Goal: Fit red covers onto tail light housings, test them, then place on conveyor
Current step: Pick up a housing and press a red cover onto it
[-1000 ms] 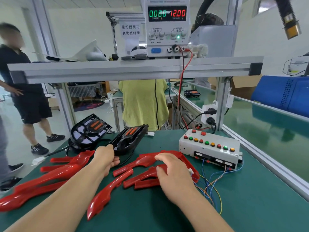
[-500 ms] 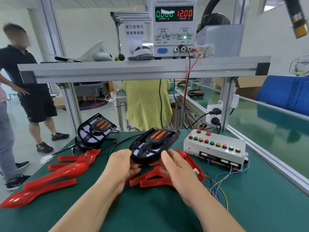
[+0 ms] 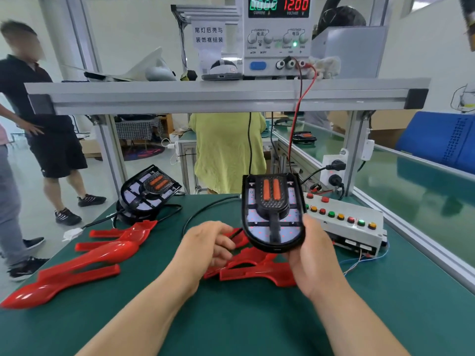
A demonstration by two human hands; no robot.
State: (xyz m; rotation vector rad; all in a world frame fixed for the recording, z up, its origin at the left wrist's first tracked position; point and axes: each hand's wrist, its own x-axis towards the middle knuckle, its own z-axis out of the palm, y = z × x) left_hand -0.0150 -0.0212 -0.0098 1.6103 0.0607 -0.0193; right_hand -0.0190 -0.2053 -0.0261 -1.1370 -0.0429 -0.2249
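bare forearms [image 3: 154, 307], bare left hand [image 3: 205, 244], right hand [image 3: 314, 260].

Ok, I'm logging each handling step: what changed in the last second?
The tail light housing left the table, lifted and turned upright facing the camera. The right hand came off the red covers and now grips it; the left hand let go and pinches its black cable. Second housing and red covers stayed put.

2 bare forearms reach forward side by side. The right hand [image 3: 313, 260] grips the tail light housing [image 3: 273, 214] at its lower right edge, thumb up along the side. The left hand [image 3: 208, 244], fingers curled, seems to pinch a thin black cable [image 3: 237, 232].
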